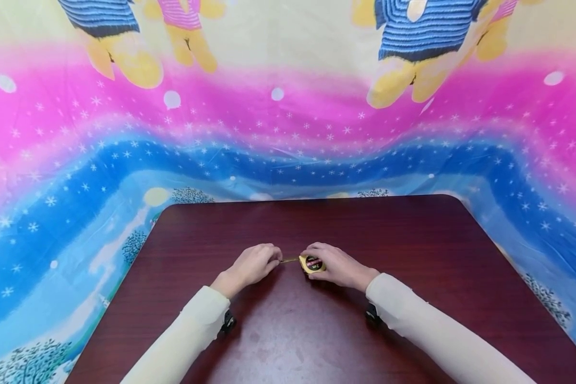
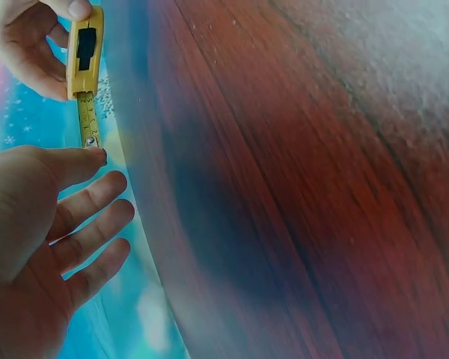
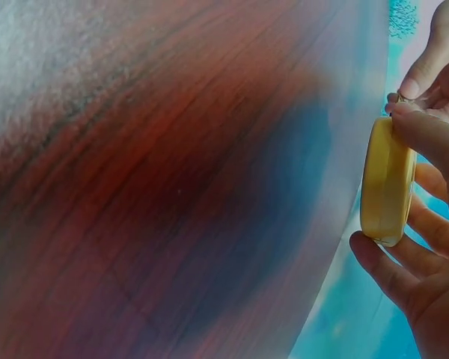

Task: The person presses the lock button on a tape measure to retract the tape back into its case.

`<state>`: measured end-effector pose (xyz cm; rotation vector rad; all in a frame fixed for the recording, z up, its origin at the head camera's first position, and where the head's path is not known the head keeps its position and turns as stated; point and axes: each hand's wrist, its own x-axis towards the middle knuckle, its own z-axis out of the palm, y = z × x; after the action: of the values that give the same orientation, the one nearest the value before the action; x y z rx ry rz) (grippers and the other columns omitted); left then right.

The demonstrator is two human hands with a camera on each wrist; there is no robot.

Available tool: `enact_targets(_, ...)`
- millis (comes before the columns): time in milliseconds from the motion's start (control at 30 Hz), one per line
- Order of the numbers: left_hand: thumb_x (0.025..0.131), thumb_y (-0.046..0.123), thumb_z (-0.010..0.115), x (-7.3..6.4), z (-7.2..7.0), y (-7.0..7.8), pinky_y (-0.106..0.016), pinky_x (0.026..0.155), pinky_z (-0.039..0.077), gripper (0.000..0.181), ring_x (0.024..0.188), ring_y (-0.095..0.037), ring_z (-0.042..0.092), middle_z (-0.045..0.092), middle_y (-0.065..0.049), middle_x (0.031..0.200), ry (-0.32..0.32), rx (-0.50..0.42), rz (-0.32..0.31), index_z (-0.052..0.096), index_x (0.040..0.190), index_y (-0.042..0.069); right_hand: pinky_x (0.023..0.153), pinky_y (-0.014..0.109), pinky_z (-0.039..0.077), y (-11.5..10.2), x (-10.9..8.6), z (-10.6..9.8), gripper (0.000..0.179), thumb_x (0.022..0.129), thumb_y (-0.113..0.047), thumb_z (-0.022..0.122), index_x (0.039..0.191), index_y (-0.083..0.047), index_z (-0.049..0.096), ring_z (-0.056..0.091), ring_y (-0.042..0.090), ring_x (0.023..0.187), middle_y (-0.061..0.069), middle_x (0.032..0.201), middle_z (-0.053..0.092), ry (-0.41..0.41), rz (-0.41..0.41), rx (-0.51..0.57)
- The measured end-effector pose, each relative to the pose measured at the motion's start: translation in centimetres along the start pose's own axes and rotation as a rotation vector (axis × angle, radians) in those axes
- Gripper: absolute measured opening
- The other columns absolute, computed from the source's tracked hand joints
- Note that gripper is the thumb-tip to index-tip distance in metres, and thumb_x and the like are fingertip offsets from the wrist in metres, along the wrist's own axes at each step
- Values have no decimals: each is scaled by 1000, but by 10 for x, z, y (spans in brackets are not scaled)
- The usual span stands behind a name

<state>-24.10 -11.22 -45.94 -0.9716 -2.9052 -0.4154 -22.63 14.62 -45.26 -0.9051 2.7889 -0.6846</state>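
A yellow tape measure (image 1: 312, 264) with a dark round label marked 2m is gripped by the right hand (image 1: 338, 266), thumb and fingers around its case. From the case a short length of yellow blade (image 2: 88, 120) runs out toward the left hand (image 1: 252, 266). That hand pinches the metal end of the blade between thumb and forefinger, its other fingers spread loosely in the left wrist view. A black lock button (image 2: 86, 48) shows on the narrow side of the case. In the right wrist view the case's plain yellow edge (image 3: 388, 183) faces the camera.
Both hands are over a dark reddish-brown wooden table (image 1: 365, 229) with rounded far corners. A printed cloth (image 1: 278, 128) with snowflakes and bears hangs behind and beside it. Dark wrist devices (image 1: 228, 321) sit under the white sleeves (image 1: 187, 330).
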Motion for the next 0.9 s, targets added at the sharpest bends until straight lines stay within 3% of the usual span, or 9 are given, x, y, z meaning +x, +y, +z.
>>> enact_targets(900,97,19,68,19,9,21,-32,82,56,5,88,-10,66,71,5,97,-2,1,28,71,101,18,101,41,51,-6,0,1,50,91,-27,77,136,-12,62,60,19,119,5,135,60,14,-49,4)
